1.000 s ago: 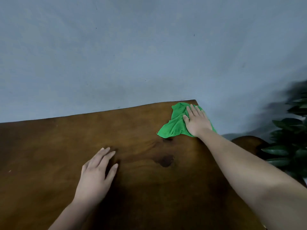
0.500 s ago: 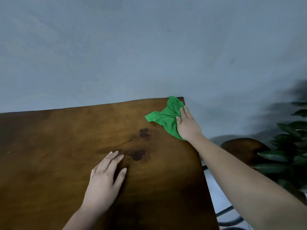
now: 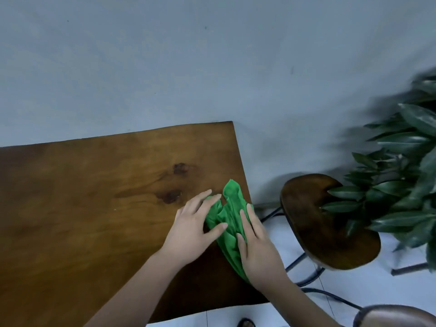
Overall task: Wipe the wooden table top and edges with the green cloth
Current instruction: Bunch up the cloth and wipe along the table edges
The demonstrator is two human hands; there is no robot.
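Found green cloth [image 3: 230, 218] crumpled into a long ridge on the wooden table [image 3: 94, 208], lying along the right edge, nearer the front corner than the far one. Lower end of the cloth tucked under the right palm.

Logged left hand [image 3: 193, 230] flat on the cloth's left side: fingers straight and spread, thumb laid across the fabric, nothing gripped.

Logged right hand [image 3: 257, 246] flat on the cloth's right side, at the very edge of the top: fingers straight and close together, thumb on the fabric. Cannot tell whether the outer fingers lap over the edge.

Noted a wide stretch of wood to the left and toward the far edge, with two dark knots [image 3: 169, 197] just beyond the left fingertips. Far edge meeting the grey wall [image 3: 212, 55].

Off the right edge, apart from it: dark wooden stool [image 3: 325, 227] on pale tiled floor [image 3: 354, 291], leafy plant [image 3: 401, 185] overhanging its seat. Second seat [image 3: 401, 315] at the lower right corner of the view.
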